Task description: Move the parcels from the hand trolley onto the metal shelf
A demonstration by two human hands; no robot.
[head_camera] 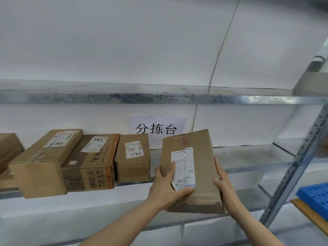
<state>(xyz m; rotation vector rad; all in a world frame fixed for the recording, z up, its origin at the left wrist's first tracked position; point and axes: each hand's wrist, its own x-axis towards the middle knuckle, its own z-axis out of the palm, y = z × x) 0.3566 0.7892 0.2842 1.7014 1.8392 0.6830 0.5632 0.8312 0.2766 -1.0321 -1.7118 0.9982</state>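
Both hands' fingers clasp creased rectangular cardboard parcel (190,171) above galvanized metal shelf (248,157).

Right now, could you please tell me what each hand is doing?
Left hand: grips the parcel at its left edge, thumb across the label.
Right hand: holds the same parcel's right side.
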